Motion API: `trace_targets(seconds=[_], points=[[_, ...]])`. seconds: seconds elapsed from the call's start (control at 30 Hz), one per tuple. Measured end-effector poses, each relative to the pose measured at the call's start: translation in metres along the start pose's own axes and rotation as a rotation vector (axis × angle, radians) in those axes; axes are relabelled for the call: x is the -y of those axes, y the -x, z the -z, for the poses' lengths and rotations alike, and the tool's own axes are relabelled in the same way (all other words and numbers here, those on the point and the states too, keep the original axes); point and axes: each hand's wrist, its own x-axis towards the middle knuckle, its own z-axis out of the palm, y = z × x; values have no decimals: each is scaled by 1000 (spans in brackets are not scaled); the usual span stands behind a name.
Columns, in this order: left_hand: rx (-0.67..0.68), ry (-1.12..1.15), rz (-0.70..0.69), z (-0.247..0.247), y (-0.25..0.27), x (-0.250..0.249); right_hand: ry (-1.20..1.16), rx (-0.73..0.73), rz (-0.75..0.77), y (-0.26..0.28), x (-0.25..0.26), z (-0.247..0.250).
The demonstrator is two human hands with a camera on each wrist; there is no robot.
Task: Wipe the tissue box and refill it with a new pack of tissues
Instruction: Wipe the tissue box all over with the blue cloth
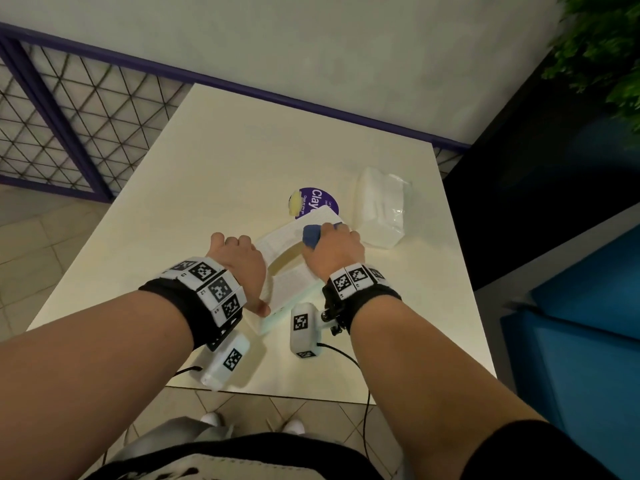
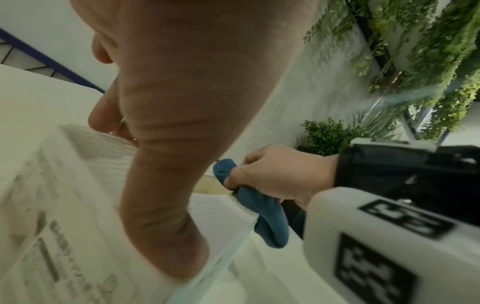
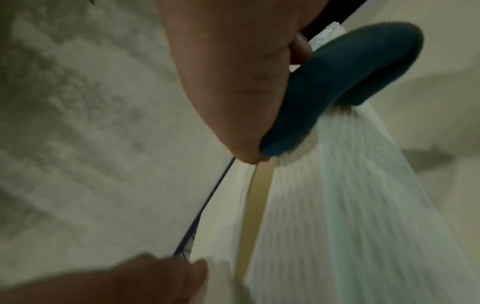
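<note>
A white tissue box [image 1: 289, 282] with an oval opening lies on the cream table [image 1: 214, 188]. My left hand [image 1: 242, 265] grips its left side, thumb at the near corner and fingers curled over the far edge. My right hand [image 1: 334, 251] holds a bunched blue cloth [image 1: 311, 235] against the top of the box, beside the opening. The left wrist view shows the cloth [image 2: 259, 205] hanging from the right hand [image 2: 272, 176] over the box [image 2: 78, 205]. In the blurred right wrist view the cloth [image 3: 337, 82] presses on the box top [image 3: 363, 205]. A new tissue pack [image 1: 381, 209] in clear wrap lies at the right.
A round purple sticker [image 1: 317, 202] with a pale yellow blob [image 1: 296, 202] lies just beyond the box. A purple-framed mesh railing [image 1: 69, 119] stands at the left, a grey wall behind, green plants [image 1: 602, 50] at the upper right, and blue furniture [image 1: 581, 306] to the right.
</note>
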Motion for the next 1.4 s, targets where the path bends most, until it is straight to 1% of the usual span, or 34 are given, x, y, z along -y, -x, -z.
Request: trace_targets(seconds=[0.03, 0.07, 0.1, 0.17, 0.2, 0.23, 0.3, 0.4, 0.47, 0.57, 0.67, 0.73, 0.77, 0.83, 0.87, 0.9, 0.93, 0.97, 1.0, 1.03, 1.07, 1.1, 1.13, 1.17, 1.2, 1.23, 1.27, 1.33, 1.4], points=[[-9, 11, 6, -1, 1, 0, -51, -31, -8, -1, -1, 4], [-43, 48, -7, -2, 2, -1, -159, -61, -40, -1, -6, 9], [-105, 117, -45, -4, 2, -2, -289, -95, -80, -1, -13, 14], [-220, 276, -176, -8, 1, -5, -508, -178, -124, 1, -34, 22], [-224, 323, -238, -11, 0, -8, -585, -229, -145, 4, -47, 24], [-196, 324, -276, -14, 0, -11, -657, -275, -184, 8, -60, 25], [-159, 231, -324, -19, -3, -17, -783, -342, -271, 17, -82, 27], [-118, 148, -388, -21, -6, -26, -769, -398, -318, 29, -100, 36], [-59, 199, -422, -24, -11, -31, -775, -427, -304, 39, -105, 45], [-28, 353, -411, -26, -15, -32, -807, -438, -288, 52, -106, 56], [-15, 622, -360, -17, -17, -21, -918, -416, -214, 63, -95, 66], [-22, 886, -345, -5, -17, -13, -931, -370, -122, 68, -77, 71], [-43, 982, -330, 2, -16, -10, -915, -325, -60, 70, -63, 71], [-97, 1119, -287, 14, -15, -5, -819, -171, 119, 77, -32, 62], [-108, 1181, -260, 19, -14, -3, -735, -107, 239, 81, -18, 52], [-112, 1247, -222, 23, -12, 0, -660, -60, 344, 84, -8, 40], [-115, 1315, -170, 25, -12, 3, -614, -19, 401, 85, -4, 30], [-121, 1367, -147, 26, -12, 5, -604, 31, 421, 82, -4, 25], [-113, 1406, -159, 28, -10, 9, -600, 75, 418, 76, -6, 24], [-100, 1446, -199, 28, -7, 12, -571, 94, 400, 64, -11, 22], [-70, 1497, -246, 27, -5, 13, -509, 83, 366, 53, -14, 22], [-38, 1536, -285, 27, -3, 13, -446, 47, 311, 39, -16, 21], [-32, 1543, -286, 29, -1, 12, -393, -5, 245, 30, -17, 25], [-48, 1539, -262, 31, 2, 11, -396, -69, 193, 24, -15, 28], [-68, 1536, -224, 31, 1, 11, -457, -119, 169, 25, -11, 30], [-90, 1529, -212, 32, -1, 12, -538, -131, 185, 31, -7, 31], [-113, 1521, -213, 34, -2, 14, -588, -100, 239, 43, -2, 31], [-133, 1508, -194, 37, -6, 21, -576, -2, 369, 75, 10, 26], [-91, 1573, -167, 41, -6, 25, -522, 8, 459, 96, 16, 16]])
